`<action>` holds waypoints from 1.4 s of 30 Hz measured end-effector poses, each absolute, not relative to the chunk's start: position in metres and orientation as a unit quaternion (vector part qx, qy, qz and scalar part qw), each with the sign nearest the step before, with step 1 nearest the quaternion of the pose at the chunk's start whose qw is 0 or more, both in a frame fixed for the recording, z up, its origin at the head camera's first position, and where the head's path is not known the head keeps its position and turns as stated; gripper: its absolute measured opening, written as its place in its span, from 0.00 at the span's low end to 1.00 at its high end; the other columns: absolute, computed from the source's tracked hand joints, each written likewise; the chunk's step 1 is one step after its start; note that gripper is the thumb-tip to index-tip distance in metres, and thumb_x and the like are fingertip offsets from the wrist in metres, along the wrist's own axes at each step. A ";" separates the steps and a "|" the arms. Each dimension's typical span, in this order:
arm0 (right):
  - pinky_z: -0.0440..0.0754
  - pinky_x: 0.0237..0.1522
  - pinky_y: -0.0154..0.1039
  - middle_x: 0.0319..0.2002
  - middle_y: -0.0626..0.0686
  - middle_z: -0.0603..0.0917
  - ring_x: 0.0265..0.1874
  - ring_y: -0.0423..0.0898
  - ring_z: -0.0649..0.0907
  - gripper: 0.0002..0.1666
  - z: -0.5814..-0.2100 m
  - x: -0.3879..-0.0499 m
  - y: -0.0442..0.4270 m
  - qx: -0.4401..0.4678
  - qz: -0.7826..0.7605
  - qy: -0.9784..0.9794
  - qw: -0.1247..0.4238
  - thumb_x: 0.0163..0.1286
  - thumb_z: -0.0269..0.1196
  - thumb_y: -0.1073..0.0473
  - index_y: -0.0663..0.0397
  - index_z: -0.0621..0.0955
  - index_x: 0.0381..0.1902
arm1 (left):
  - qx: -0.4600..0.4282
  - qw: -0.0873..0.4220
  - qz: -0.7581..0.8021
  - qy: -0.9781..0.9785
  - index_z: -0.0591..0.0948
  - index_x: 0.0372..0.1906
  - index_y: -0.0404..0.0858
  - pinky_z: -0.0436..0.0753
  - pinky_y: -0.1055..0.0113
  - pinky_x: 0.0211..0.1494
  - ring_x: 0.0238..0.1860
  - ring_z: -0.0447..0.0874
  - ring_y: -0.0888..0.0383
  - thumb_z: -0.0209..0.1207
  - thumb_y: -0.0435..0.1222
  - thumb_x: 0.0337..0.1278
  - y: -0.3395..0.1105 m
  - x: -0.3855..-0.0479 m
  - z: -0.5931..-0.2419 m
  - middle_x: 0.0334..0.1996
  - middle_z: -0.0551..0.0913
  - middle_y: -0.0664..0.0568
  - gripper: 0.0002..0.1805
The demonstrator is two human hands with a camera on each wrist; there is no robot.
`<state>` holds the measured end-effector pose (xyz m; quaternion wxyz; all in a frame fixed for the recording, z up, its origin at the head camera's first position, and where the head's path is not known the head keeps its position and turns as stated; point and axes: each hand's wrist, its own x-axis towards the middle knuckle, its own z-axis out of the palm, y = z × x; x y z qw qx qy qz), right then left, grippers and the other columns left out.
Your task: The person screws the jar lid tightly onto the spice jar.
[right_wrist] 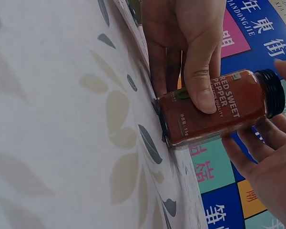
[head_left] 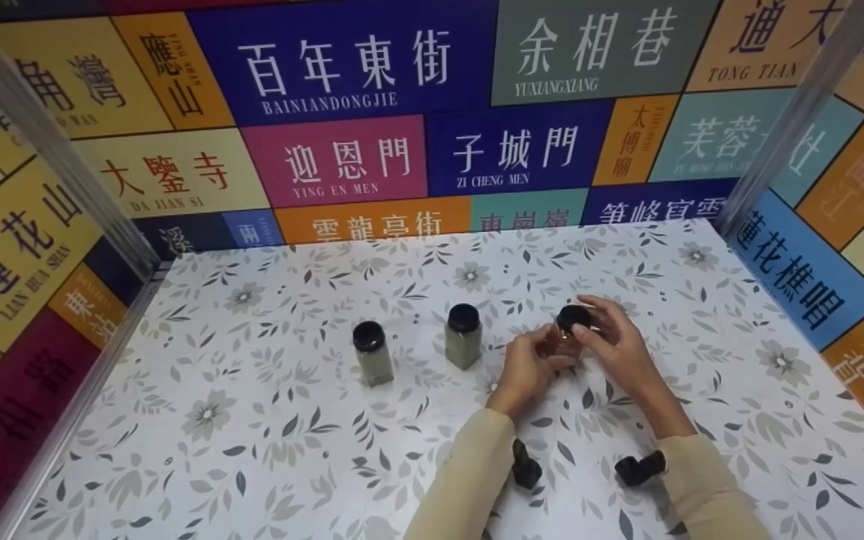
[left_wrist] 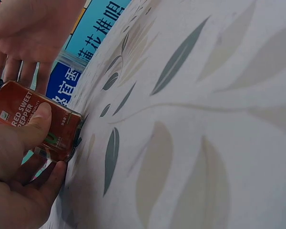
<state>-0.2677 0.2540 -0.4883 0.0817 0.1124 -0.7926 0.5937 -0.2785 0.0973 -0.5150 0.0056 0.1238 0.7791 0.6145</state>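
A glass jar of red sweet pepper (right_wrist: 219, 107) with a black cap (head_left: 574, 319) stands upright at the table surface, right of the middle. My left hand (head_left: 528, 367) grips its lower body, with the thumb across the label (left_wrist: 33, 114). Around the jar's top, my right hand (head_left: 619, 345) has its thumb and fingers spread on either side of the cap. In the right wrist view the cap shows fully, and the right fingers (right_wrist: 248, 148) lie loosely behind the jar. Whether any fingertip touches it, I cannot tell.
Two similar black-capped jars with greyish-green contents, a middle one (head_left: 463, 337) and a left one (head_left: 373, 356), stand left of the hands. They rest on a floral-patterned table (head_left: 267, 420). Colourful sign-printed panels (head_left: 357, 67) rise behind and beside it.
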 end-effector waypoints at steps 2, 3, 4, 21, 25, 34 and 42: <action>0.73 0.61 0.20 0.66 0.68 0.74 0.58 0.25 0.77 0.27 -0.488 -0.268 0.254 0.118 0.605 -0.783 0.082 0.73 0.60 0.65 0.63 0.71 0.67 | 0.125 0.005 0.617 0.777 0.84 0.37 0.35 0.77 0.79 0.36 0.30 0.74 0.69 0.72 0.29 0.49 0.098 -0.278 -0.515 0.30 0.83 0.50 0.09; 0.74 0.61 0.21 0.66 0.69 0.74 0.58 0.25 0.77 0.26 -0.488 -0.268 0.253 0.120 0.610 -0.779 0.084 0.72 0.60 0.66 0.64 0.72 0.66 | 0.125 0.005 0.619 0.776 0.84 0.36 0.34 0.77 0.79 0.36 0.30 0.74 0.69 0.72 0.28 0.49 0.098 -0.278 -0.515 0.30 0.83 0.50 0.09; 0.74 0.61 0.22 0.65 0.69 0.74 0.58 0.26 0.78 0.25 -0.488 -0.268 0.253 0.119 0.614 -0.776 0.085 0.72 0.60 0.67 0.65 0.73 0.66 | 0.125 0.008 0.624 0.771 0.84 0.36 0.34 0.78 0.79 0.37 0.31 0.75 0.68 0.71 0.28 0.49 0.098 -0.278 -0.516 0.31 0.84 0.49 0.09; 0.76 0.55 0.19 0.66 0.66 0.76 0.56 0.22 0.76 0.28 -0.490 -0.269 0.253 0.130 0.569 -0.806 0.099 0.70 0.63 0.67 0.65 0.73 0.66 | 0.131 -0.001 0.605 0.785 0.84 0.37 0.34 0.74 0.79 0.33 0.28 0.71 0.68 0.71 0.29 0.50 0.098 -0.278 -0.517 0.27 0.79 0.52 0.09; 0.78 0.51 0.20 0.61 0.66 0.79 0.53 0.26 0.78 0.26 -0.488 -0.268 0.246 0.108 0.557 -0.812 0.138 0.67 0.65 0.70 0.67 0.75 0.62 | 0.135 -0.008 0.601 0.788 0.83 0.36 0.34 0.74 0.79 0.33 0.28 0.70 0.69 0.72 0.30 0.49 0.098 -0.279 -0.517 0.27 0.79 0.52 0.09; 0.78 0.51 0.20 0.63 0.66 0.78 0.53 0.22 0.77 0.28 -0.487 -0.266 0.244 0.095 0.562 -0.812 0.126 0.67 0.66 0.68 0.66 0.73 0.63 | 0.114 0.028 0.650 0.751 0.85 0.40 0.32 0.82 0.79 0.38 0.31 0.77 0.70 0.68 0.23 0.50 0.100 -0.279 -0.516 0.30 0.83 0.50 0.11; 0.77 0.51 0.20 0.63 0.66 0.78 0.52 0.23 0.77 0.26 -0.487 -0.269 0.245 0.113 0.551 -0.817 0.128 0.69 0.63 0.69 0.64 0.76 0.64 | 0.108 0.047 0.696 0.708 0.83 0.42 0.26 0.88 0.72 0.42 0.33 0.82 0.66 0.62 0.15 0.50 0.102 -0.278 -0.515 0.32 0.83 0.46 0.13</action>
